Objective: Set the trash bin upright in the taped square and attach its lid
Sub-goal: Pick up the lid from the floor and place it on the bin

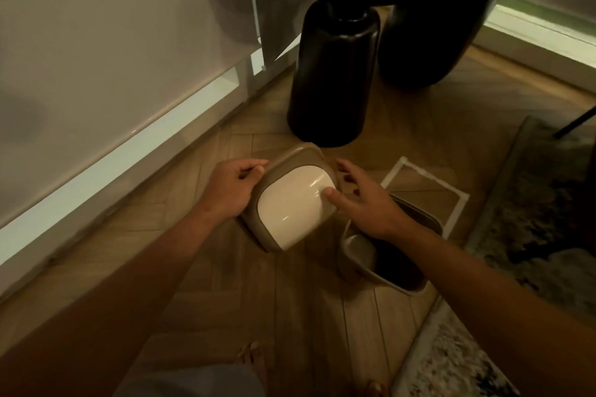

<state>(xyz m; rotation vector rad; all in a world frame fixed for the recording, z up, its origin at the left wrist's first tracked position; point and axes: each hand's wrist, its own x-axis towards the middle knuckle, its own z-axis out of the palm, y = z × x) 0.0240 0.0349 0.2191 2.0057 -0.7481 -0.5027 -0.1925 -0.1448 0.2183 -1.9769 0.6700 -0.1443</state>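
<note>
The bin's lid, a tan frame with a cream swing flap, is tilted up off the wood floor in the centre. My left hand grips its left edge. My right hand rests fingers on the lid's right side, thumb on the cream flap. The tan trash bin stands just right of the lid with its dark opening facing up, partly hidden under my right forearm. A white taped square is marked on the floor behind the bin; the bin seems to overlap its near corner.
Two thick black table legs stand just behind the lid, under a dark tabletop. A white baseboard and wall run along the left. A patterned rug lies on the right. My bare feet show at the bottom.
</note>
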